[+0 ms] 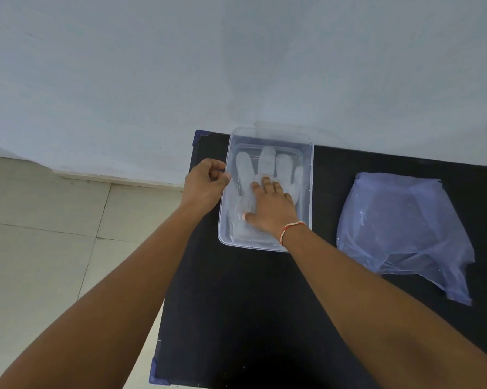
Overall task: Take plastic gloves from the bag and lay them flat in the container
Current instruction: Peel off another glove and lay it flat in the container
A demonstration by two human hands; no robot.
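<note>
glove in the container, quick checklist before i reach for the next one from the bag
1. Glove lies inside the container, fingers spread toward the wall: ok.
2. Glove fully flat: cannot tell, the right hand covers its palm.
3. Container steadied: ok, the left hand is at its left rim.
4. Container fully on the black table: ok.
5. Bag within reach: ok, it lies on the table to the right of the container.
6. Gloves left in the bag: cannot tell, the film is too cloudy.
</note>
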